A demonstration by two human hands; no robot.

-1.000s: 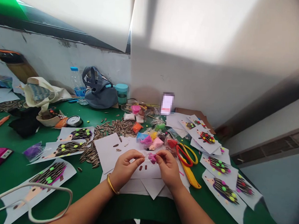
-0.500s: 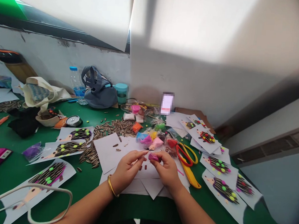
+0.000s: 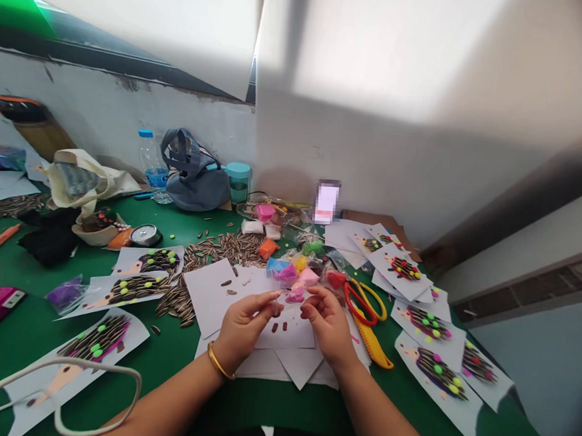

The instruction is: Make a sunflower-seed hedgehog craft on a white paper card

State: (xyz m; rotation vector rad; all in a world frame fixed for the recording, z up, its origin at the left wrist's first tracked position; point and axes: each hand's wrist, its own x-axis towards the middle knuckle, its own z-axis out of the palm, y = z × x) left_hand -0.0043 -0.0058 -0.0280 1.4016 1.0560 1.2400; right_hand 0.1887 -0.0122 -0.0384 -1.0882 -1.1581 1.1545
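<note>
Over the white paper (image 3: 289, 339), both of my hands are raised near a lump of magenta clay (image 3: 295, 296). My left hand (image 3: 246, 323) is closed in a pinch; a small clear bit shows at its fingertips, too unclear to name. My right hand (image 3: 328, 324) has its thumb and fingers bent but apart, just right of the clay, with nothing clear between them. Two small brown clay pieces (image 3: 284, 326) lie on the paper below. Bags of coloured clay (image 3: 309, 276) sit right behind the hands.
Sunflower seeds (image 3: 221, 247) are heaped at left behind the paper. Red and yellow scissors (image 3: 364, 303) and a yellow cutter (image 3: 373, 343) lie at right. Hedgehog pictures (image 3: 432, 323) flank both sides. A phone (image 3: 326, 203) leans on the wall; a white cable (image 3: 138, 392) loops at front left.
The magenta clay has left my right fingers and now shows between and beyond the hands. My right fingers have spread, the hands are slightly farther apart, and a second brown piece is visible.
</note>
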